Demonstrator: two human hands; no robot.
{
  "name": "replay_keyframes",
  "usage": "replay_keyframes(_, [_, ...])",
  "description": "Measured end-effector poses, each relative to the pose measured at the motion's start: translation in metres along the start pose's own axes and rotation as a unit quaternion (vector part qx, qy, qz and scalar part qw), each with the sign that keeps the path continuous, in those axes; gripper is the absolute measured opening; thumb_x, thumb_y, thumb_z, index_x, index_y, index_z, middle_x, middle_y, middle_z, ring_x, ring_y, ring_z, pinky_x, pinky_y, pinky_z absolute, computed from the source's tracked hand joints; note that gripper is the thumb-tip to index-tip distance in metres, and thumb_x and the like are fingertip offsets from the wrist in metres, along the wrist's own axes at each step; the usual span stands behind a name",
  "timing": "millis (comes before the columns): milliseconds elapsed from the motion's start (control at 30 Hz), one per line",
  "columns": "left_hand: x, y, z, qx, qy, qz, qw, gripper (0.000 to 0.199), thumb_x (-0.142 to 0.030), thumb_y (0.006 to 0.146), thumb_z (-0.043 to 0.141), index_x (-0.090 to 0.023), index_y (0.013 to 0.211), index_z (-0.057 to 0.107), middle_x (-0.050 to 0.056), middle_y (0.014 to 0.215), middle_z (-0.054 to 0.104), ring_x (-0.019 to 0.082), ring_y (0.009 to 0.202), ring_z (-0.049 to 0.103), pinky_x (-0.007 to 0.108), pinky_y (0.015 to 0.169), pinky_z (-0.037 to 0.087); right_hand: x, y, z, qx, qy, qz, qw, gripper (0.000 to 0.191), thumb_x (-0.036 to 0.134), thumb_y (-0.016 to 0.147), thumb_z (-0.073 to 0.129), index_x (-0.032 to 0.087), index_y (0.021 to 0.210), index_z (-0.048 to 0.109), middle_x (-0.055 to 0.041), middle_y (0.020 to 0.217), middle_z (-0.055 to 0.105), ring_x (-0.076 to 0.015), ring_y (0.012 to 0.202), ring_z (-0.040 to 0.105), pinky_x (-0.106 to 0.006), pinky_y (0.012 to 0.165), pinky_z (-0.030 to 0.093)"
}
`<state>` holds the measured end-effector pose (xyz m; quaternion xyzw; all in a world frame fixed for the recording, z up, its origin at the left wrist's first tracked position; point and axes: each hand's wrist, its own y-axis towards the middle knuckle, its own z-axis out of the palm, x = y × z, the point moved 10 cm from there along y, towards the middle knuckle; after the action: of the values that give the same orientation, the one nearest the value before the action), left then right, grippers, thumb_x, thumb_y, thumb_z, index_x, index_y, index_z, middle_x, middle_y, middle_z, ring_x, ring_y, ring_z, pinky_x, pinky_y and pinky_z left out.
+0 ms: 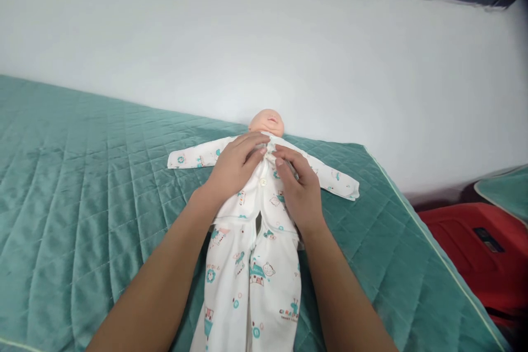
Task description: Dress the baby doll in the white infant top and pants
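A doll (pixel 267 120) lies on its back, dressed in a white baby shirt (pixel 270 198) and baby trousers (pixel 274 275) with animal prints. Both shirt sleeves are spread out sideways. At the upper chest, just below the doll's chin, my left hand (pixel 237 162) grips one front edge of the shirt between thumb and fingers. Opposite it, my right hand (pixel 303 184) pinches the other edge, bunching the cloth. Lower down the front sits a round pale button (pixel 263 182). Below it the shirt edges part in a narrow gap. My fingers partly cover the shirt's neckline.
A green quilted cover (pixel 103 220) lies under the doll. Behind it rises a white wall (pixel 264 44) with a dark band along its top. To the right, beyond the cover's piped edge, is a red plastic object (pixel 466 247), with another green quilted piece (pixel 507 190) above it.
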<state>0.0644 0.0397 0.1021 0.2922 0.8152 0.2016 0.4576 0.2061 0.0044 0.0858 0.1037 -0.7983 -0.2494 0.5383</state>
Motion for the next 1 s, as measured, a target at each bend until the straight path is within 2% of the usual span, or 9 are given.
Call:
replay_keyframes(167, [0.01,0.015,0.018,0.078,0.004,-0.015,0.997,0.04,-0.034,0.101,0.039,-0.023,0.136,0.056,0.003,0.145,0.056,0.019,0.136,0.048,0.037,0.115,0.037,-0.015,0.004,0.008,0.042,-0.035,0.039,0.998,0.039,0.043,0.094,0.056,0.028,0.129,0.06,-0.004,0.142,0.058,-0.0224,0.135,0.049,-0.045,0.117,0.035])
replay_keyframes(333, [0.021,0.014,0.018,0.069,0.012,-0.063,0.996,0.04,-0.036,0.1,0.041,-0.024,0.134,0.057,0.002,0.141,0.059,0.021,0.132,0.051,0.039,0.114,0.039,-0.023,0.017,0.019,0.106,-0.089,0.017,0.99,0.051,0.052,0.095,0.048,0.025,0.139,0.053,-0.0067,0.15,0.05,-0.0234,0.141,0.042,-0.046,0.12,0.03])
replay_keyframes(533, [0.031,0.011,0.016,0.046,-0.015,-0.111,0.993,0.042,-0.039,0.098,0.046,-0.024,0.137,0.054,0.004,0.142,0.058,0.022,0.135,0.049,0.039,0.114,0.039,-0.028,0.031,0.024,0.127,-0.136,0.001,0.983,0.05,0.053,0.096,0.043,0.024,0.135,0.056,-0.0073,0.151,0.049,-0.0239,0.144,0.037,-0.048,0.121,0.026])
replay_keyframes(767, [0.029,0.012,0.017,0.046,-0.007,-0.101,0.994,0.039,-0.036,0.098,0.046,-0.024,0.133,0.057,0.004,0.141,0.059,0.022,0.132,0.052,0.041,0.113,0.039,-0.032,0.039,0.027,0.145,-0.158,-0.011,0.977,0.047,0.051,0.098,0.038,0.026,0.132,0.059,-0.0061,0.151,0.049,-0.0222,0.145,0.036,-0.048,0.122,0.022])
replay_keyframes(900, [0.027,0.012,0.017,0.047,0.003,-0.087,0.995,0.039,-0.036,0.098,0.044,-0.024,0.133,0.058,0.004,0.14,0.06,0.022,0.13,0.053,0.042,0.113,0.04,-0.041,0.04,0.025,0.134,-0.142,0.006,0.981,0.046,0.05,0.097,0.042,0.026,0.132,0.061,-0.0069,0.151,0.049,-0.0231,0.145,0.035,-0.049,0.122,0.021])
replay_keyframes(1000, [0.027,0.013,0.017,0.05,0.014,-0.084,0.995,0.039,-0.036,0.099,0.044,-0.024,0.133,0.058,0.004,0.14,0.061,0.022,0.131,0.052,0.042,0.113,0.039,-0.046,0.042,0.016,0.084,-0.083,0.016,0.993,0.039,0.047,0.094,0.048,0.027,0.123,0.066,-0.0051,0.145,0.055,-0.0224,0.139,0.043,-0.048,0.12,0.027])
